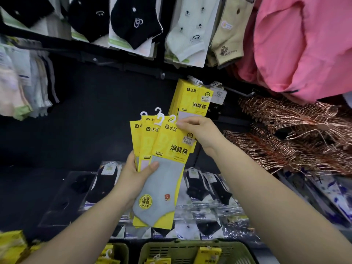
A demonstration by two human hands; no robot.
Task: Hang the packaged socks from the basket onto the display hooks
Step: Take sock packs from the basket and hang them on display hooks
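Fingers of the left hand curl round a fan of yellow sock packs from behind. The thumb lies flat across the front and presses on the grey sock of the foremost pack. About four packs are spread in this grip, their white plastic hanger tabs pointing up. How many lie behind I cannot tell.

The right hand reaches in from the right. Its fingertips pinch the top right corner of the foremost pack, just beside that pack's tab. The remaining fingers are bent close together behind the card.

Just above the right hand, a bunch of matching yellow packs hangs on a display hook against the dark back wall. The bare end of the rod juts out to the right.

At the bottom edge stands a green basket with more yellow packs in it.

Black socks and pale ones hang in the row above. A pink garment fills the upper right, with a heap of copper-coloured hangers below it. Clear-wrapped dark socks lie on the shelf beneath the hands.
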